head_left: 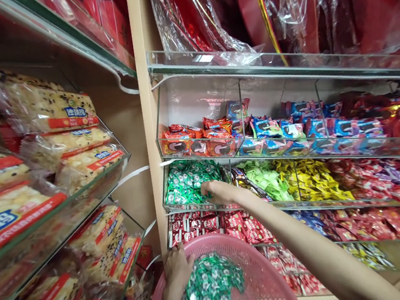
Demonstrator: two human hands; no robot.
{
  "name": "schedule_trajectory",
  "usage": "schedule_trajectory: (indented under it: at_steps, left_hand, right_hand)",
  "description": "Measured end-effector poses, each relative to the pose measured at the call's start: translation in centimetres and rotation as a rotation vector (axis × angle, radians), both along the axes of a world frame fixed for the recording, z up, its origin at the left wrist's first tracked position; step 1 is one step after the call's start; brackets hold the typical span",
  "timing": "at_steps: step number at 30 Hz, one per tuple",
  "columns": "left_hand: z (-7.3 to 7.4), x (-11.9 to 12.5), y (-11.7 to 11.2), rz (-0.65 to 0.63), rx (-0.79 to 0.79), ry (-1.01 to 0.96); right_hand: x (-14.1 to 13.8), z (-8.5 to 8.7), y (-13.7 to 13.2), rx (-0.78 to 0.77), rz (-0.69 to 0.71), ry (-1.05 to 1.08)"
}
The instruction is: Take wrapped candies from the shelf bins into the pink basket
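Note:
A pink plastic basket (270, 277) with perforated walls is tilted at the bottom middle, holding a heap of small green-wrapped candies (212, 284). My left hand (178, 267) grips its left rim, thumb on the inner side and fingers over the edge. On the shelf beyond, a clear bin holds more green-wrapped candies (184, 183). Reaching over from the right, my right hand (220, 192) is at that bin's front right part. Its fingers are curled down against the candies, and whatever is in them is hidden.
Right of the green bin lie dark-wrapped bars (249, 183), light green packets (267, 180) and yellow packets (306, 181). Glass shelf edges (207, 206) and a wooden post (150, 127) border the reach. Packaged puffed-grain cakes (88, 159) fill the left shelves.

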State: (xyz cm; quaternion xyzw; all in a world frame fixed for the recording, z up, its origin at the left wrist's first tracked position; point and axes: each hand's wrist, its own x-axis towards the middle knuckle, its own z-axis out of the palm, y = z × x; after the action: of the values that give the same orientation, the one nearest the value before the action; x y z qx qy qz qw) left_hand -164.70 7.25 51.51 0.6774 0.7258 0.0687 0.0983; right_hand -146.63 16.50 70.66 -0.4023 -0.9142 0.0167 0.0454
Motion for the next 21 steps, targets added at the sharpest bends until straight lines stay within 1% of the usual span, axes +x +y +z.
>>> schedule_trajectory:
  at_steps: [6, 11, 16, 21]
  left_hand:
    - [0.13, 0.03, -0.22, -0.005, 0.03, 0.004]
    - [0.42, 0.15, -0.35, -0.002, 0.02, -0.001]
    - [0.53, 0.26, -0.38, -0.003, 0.015, 0.001]
    - [0.39, 0.19, -0.3, -0.002, 0.04, 0.014]
  right_hand:
    - [-0.09, -0.67, 0.6, -0.044, -0.02, -0.036]
    - [0.04, -0.51, 0.69, -0.079, -0.018, -0.03]
    - [0.34, -0.34, 0.74, -0.134, -0.009, 0.02]
    - [0.43, 0.09, 0.63, -0.121, -0.008, 0.12]
